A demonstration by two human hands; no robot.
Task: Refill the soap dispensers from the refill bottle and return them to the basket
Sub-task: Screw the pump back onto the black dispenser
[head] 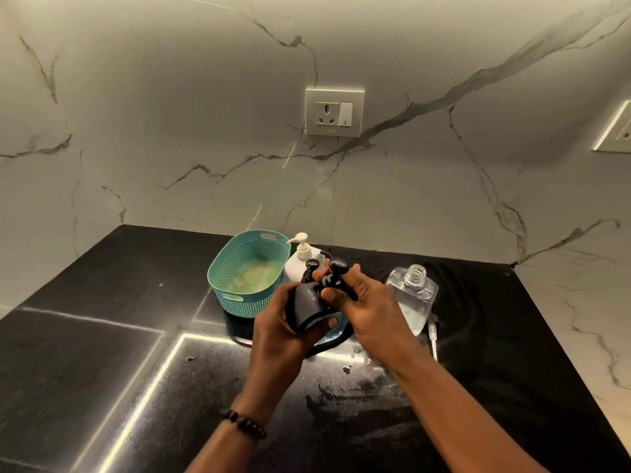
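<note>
Left hand wraps a black soap dispenser body, fingers curled round it, thumb on the near side; held tilted above the table, mid-depth. Right hand pinches the black pump head at the dispenser's top, thumb and forefinger curled on the neck just under the nozzle. Can't tell if the pump is threaded on or loose. A second black pump-like part shows just behind the fingers; what it belongs to is unclear.

Teal basket sits near the table's back edge, left of the hands, with only a yellowish patch showing on its floor. White pump bottle stands upright, touching or just beside the basket's right wall. Clear bottle, cap off, neck open, stands right of the right hand, partly hidden by it; low liquid level visible. A small clear tube lies on the table in front of that bottle.

Beaded bracelet on the left wrist. Wall socket on the marble wall above.
</note>
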